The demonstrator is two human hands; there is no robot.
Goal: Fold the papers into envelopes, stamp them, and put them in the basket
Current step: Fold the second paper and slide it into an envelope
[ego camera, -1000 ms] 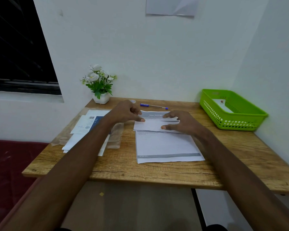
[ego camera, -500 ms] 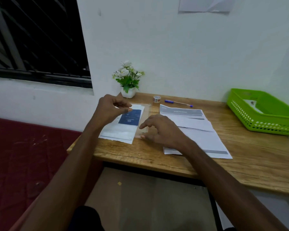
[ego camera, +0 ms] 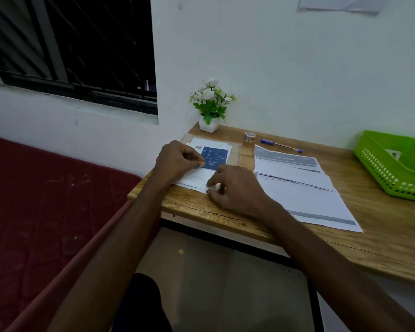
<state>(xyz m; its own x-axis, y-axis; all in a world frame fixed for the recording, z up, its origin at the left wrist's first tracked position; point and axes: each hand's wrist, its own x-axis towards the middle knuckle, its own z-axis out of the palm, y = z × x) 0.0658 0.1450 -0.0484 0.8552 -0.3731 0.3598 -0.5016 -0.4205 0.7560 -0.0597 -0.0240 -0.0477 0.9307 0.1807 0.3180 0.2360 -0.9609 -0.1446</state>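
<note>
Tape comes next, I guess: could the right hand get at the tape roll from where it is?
Probably yes. The right hand rests on the stamp sheets' near corner; the tape roll stands beyond them near the wall, with only flat paper and bare table between.

Two hands are seen on one wooden table (ego camera: 381,238): a left hand (ego camera: 177,160) and a right hand (ego camera: 235,188). Counted on the table are one green basket (ego camera: 393,174), one pen (ego camera: 280,145), one roll of tape (ego camera: 250,136), one flower pot (ego camera: 209,125) and two stacks of papers (ego camera: 304,195) (ego camera: 213,149).
</note>
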